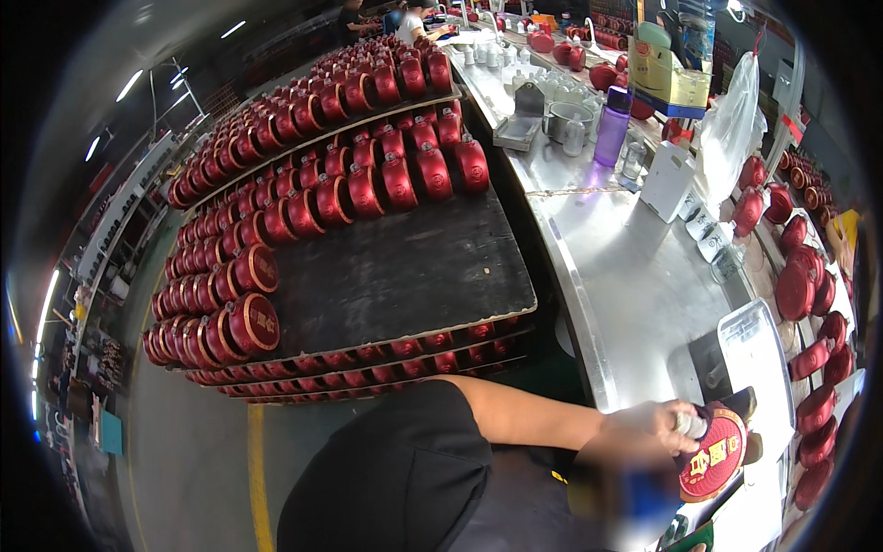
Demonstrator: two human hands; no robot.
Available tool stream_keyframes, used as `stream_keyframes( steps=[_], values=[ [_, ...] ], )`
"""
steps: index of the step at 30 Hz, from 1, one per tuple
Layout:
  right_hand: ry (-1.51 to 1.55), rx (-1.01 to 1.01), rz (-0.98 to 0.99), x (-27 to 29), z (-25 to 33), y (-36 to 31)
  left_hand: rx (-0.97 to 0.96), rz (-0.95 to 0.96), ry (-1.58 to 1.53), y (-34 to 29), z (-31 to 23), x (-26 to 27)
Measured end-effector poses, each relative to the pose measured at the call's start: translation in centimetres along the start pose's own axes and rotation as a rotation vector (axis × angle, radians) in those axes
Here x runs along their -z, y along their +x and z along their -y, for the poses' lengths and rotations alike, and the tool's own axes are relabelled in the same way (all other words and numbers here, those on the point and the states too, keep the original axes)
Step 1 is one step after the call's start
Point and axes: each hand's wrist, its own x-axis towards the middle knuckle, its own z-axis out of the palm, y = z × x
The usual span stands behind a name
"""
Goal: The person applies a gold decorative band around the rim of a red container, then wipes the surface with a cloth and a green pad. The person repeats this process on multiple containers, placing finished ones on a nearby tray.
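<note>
My left hand (658, 429) reaches in from a black short sleeve at the lower edge. Its fingers are closed at the upper left of a round, flat red bottle (716, 457) with a gold-lettered face and patterned rim. A pale grey piece (690, 424) shows at the fingers; whether it is the bottle's cap or a finger cover I cannot tell. The bottle is tilted over the metal bench, beside a white, brightly lit panel (759, 354). Small brownish shapes at its right edge may be fingertips of my right hand, which is otherwise hidden. A blurred patch covers the area below my left hand.
Stacked black boards (395, 276) on the left carry many red bottles (253, 324). On the metal bench (607, 267) stand a purple bottle (612, 129), a metal pot (563, 122), white cups (710, 241) and a plastic bag (733, 129). More red bottles line the right; people work far back.
</note>
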Motion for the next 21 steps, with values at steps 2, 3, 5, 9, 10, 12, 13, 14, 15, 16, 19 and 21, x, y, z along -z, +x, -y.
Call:
stream_keyframes(
  steps=[2, 3, 5, 9, 10, 12, 13, 14, 15, 16, 19, 21],
  values=[
    [0.035, 0.004, 0.002, -0.4, 0.2, -0.3, 0.143, -0.064, -0.322, -2.0, -0.6, -1.6],
    [0.041, 0.009, 0.007, -0.6, 0.3, -0.2, 0.155, -0.041, -0.39, -2.4, -0.5, -2.2],
    [0.061, 0.01, 0.014, -0.9, 0.4, -0.3, 0.066, -0.058, -0.285, -3.1, -0.3, -3.4],
    [0.083, 0.017, 0.018, -1.4, 0.5, -0.2, 0.044, 0.033, -0.343, -2.1, 0.2, -5.1],
    [0.084, 0.02, 0.017, -1.5, 0.5, -0.1, -0.202, 0.008, -0.123, -1.7, 0.5, -4.7],
    [0.09, 0.023, 0.013, -1.6, 0.5, 0.0, -0.582, -0.041, 0.199, -0.8, 0.5, -4.3],
    [0.089, 0.022, 0.016, -1.6, 0.5, 0.0, -0.605, 0.0, 0.221, -0.4, 0.4, -4.1],
    [0.086, 0.029, 0.018, -1.5, 0.5, 0.0, -0.633, 0.014, 0.228, 0.2, 0.1, -4.1],
    [0.089, 0.031, 0.016, -1.5, 0.5, 0.0, -0.661, 0.028, 0.235, 0.7, -0.1, -4.0],
    [0.099, 0.03, 0.013, -1.4, 0.6, -0.1, -0.643, 0.039, 0.262, 1.4, -0.4, -4.3],
    [0.111, 0.042, 0.009, -1.2, 0.8, -0.2, -0.654, 0.121, 0.326, 3.5, -0.5, -4.9],
    [0.157, 0.034, 0.014, -1.2, 0.9, -0.2, -0.642, 0.102, 0.306, 5.3, -0.4, -5.7]
  ],
)
